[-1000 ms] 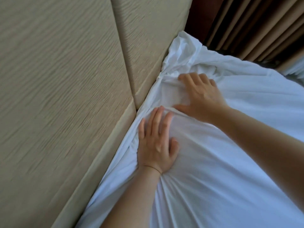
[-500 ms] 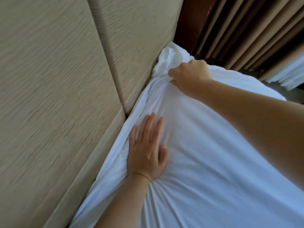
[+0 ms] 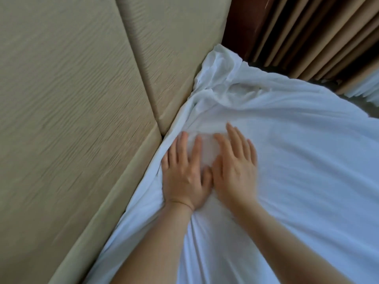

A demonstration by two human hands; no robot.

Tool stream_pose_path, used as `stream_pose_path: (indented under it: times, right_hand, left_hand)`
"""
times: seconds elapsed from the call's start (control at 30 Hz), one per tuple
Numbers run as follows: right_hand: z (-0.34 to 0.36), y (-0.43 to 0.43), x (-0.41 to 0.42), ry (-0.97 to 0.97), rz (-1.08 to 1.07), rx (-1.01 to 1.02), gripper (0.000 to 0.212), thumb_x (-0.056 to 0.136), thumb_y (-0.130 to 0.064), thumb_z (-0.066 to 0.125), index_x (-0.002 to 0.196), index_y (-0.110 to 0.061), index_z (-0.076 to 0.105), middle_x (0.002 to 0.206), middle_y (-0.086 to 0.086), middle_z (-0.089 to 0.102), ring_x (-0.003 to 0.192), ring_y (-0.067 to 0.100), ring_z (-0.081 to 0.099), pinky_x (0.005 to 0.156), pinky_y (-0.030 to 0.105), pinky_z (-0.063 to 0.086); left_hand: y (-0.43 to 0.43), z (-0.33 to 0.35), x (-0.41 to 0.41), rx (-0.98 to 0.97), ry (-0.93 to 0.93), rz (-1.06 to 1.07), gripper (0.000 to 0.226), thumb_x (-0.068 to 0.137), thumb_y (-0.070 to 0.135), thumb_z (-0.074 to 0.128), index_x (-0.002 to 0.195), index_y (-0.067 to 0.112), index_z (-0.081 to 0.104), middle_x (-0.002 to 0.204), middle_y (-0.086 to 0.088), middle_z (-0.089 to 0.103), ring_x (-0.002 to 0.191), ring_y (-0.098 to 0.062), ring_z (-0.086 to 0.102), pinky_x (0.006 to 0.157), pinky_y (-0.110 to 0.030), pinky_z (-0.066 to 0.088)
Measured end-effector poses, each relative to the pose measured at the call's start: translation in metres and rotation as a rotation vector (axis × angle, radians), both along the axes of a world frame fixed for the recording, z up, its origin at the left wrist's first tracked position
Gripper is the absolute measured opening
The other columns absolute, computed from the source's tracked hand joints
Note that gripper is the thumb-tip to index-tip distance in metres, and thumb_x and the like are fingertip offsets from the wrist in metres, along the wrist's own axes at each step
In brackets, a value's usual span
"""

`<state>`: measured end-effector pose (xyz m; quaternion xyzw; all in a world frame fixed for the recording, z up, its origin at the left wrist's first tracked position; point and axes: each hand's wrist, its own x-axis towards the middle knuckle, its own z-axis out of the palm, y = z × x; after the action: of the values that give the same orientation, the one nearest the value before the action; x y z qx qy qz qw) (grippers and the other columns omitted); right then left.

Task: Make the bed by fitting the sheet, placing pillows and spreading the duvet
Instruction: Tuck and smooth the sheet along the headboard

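Hands are pressing flat on a white sheet [image 3: 307,181] at the head end, side by side and almost touching at the thumbs. The right hand [image 3: 235,173], which half a second ago was reaching far up and clenching a bunch of cloth at the corner, is now lying back beside the left hand [image 3: 184,179], slightly blurred. Its fingers [image 3: 235,138] are lying straight and spread, gripping nothing. The left hand is staying where it was, palm down, its fingers [image 3: 181,146] straight and slightly apart, holding nothing and pressing the cloth just beside the headboard [image 3: 71,99]. The released corner [image 3: 221,78] is standing up in a loose, crumpled bunch well beyond the fingertips.

The sheet is lying across the whole lower right of the view, its edge running along the foot of the headboard, with creases fanning out from under the two wrists. The headboard is filling the left side, padded in beige textured panels with a deep seam between them. A dark wooden panel [image 3: 235,23] is rising behind the corner, and a brown pleated curtain [image 3: 317,37] is hanging at the upper right, with a strip of white pleated fabric [image 3: 369,87] showing at the far edge.
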<state>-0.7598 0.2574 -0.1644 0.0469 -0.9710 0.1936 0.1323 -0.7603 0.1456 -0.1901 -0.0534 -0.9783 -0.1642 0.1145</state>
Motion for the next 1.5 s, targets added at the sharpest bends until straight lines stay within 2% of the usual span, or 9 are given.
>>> stream_pose_path:
  times: [0.27,0.47,0.6,0.73,1.0,1.23,1.3,1.4,1.5]
  right_hand:
    - [-0.003,0.0,0.021,0.01,0.021,0.008,0.049,0.084,-0.023,0.036,0.127,-0.015,0.058,0.137,0.005,0.054,0.131,0.023,0.046,0.11,0.04,0.022]
    - [0.0,-0.002,0.03,0.031,-0.027,-0.005,0.053,0.082,-0.024,0.034,0.128,-0.013,0.057,0.138,0.006,0.053,0.13,0.024,0.046,0.11,0.041,0.023]
    - [-0.001,-0.003,0.038,0.045,-0.06,-0.013,0.054,0.082,-0.024,0.034,0.13,-0.013,0.055,0.139,0.006,0.052,0.131,0.024,0.045,0.111,0.04,0.021]
    - [-0.004,-0.003,0.036,0.059,-0.072,-0.022,0.053,0.081,-0.024,0.035,0.128,-0.013,0.057,0.138,0.006,0.053,0.13,0.024,0.046,0.11,0.04,0.022]
    - [-0.007,-0.001,0.033,0.084,-0.064,-0.018,0.051,0.078,-0.023,0.039,0.125,-0.011,0.058,0.135,0.006,0.055,0.127,0.02,0.038,0.109,0.038,0.022]
    - [-0.004,-0.003,0.03,0.058,-0.077,-0.001,0.05,0.077,-0.024,0.04,0.121,-0.01,0.061,0.132,0.006,0.057,0.125,0.02,0.039,0.107,0.038,0.023]
    - [-0.003,-0.004,0.031,0.049,-0.078,-0.008,0.05,0.077,-0.024,0.04,0.12,-0.011,0.061,0.132,0.005,0.057,0.124,0.02,0.04,0.107,0.038,0.024]
    - [0.0,-0.006,0.033,0.034,-0.08,0.004,0.05,0.076,-0.025,0.039,0.119,-0.012,0.062,0.131,0.005,0.058,0.124,0.023,0.047,0.106,0.038,0.025]
    - [0.005,-0.006,0.031,0.018,-0.08,-0.004,0.048,0.076,-0.024,0.039,0.116,-0.013,0.063,0.129,0.004,0.059,0.122,0.024,0.052,0.105,0.038,0.026]
  left_hand:
    - [-0.004,0.025,-0.003,0.221,-0.061,0.02,0.051,0.078,0.017,0.034,0.119,0.008,0.063,0.126,-0.013,0.061,0.116,-0.03,0.058,0.093,-0.042,0.048]
    - [-0.036,0.037,0.072,0.305,-0.037,0.093,0.048,0.079,0.018,0.036,0.114,0.003,0.064,0.125,-0.015,0.059,0.116,-0.028,0.053,0.098,-0.039,0.043]
    - [-0.052,0.058,0.1,0.24,-0.268,0.22,0.055,0.082,0.027,0.037,0.133,0.009,0.05,0.142,-0.01,0.043,0.129,-0.028,0.04,0.105,-0.037,0.032]
    - [-0.042,0.067,0.073,0.18,-0.364,0.143,0.069,0.086,0.034,0.037,0.148,0.011,0.02,0.149,-0.008,0.031,0.135,-0.024,0.028,0.109,-0.027,0.017]
    - [-0.033,0.055,0.027,0.161,-0.682,0.253,0.065,0.094,0.05,0.038,0.142,0.008,0.027,0.137,-0.019,0.044,0.126,-0.034,0.042,0.097,-0.037,0.034]
    - [-0.044,0.056,-0.016,0.461,-1.028,0.344,0.064,0.098,0.05,0.026,0.141,0.005,0.04,0.146,-0.015,0.039,0.133,-0.029,0.038,0.107,-0.033,0.03]
    - [-0.042,0.053,-0.008,0.461,-0.949,0.343,0.059,0.099,0.046,0.027,0.136,0.003,0.044,0.141,-0.018,0.045,0.128,-0.031,0.043,0.103,-0.035,0.035]
    - [-0.035,0.043,0.041,0.256,-0.419,0.342,0.047,0.095,0.037,0.028,0.118,0.005,0.052,0.121,-0.017,0.059,0.111,-0.035,0.054,0.086,-0.039,0.042]
    - [-0.024,0.033,0.07,0.13,-0.119,0.17,0.054,0.088,0.034,0.031,0.128,0.004,0.052,0.129,-0.015,0.057,0.118,-0.031,0.054,0.094,-0.041,0.04]
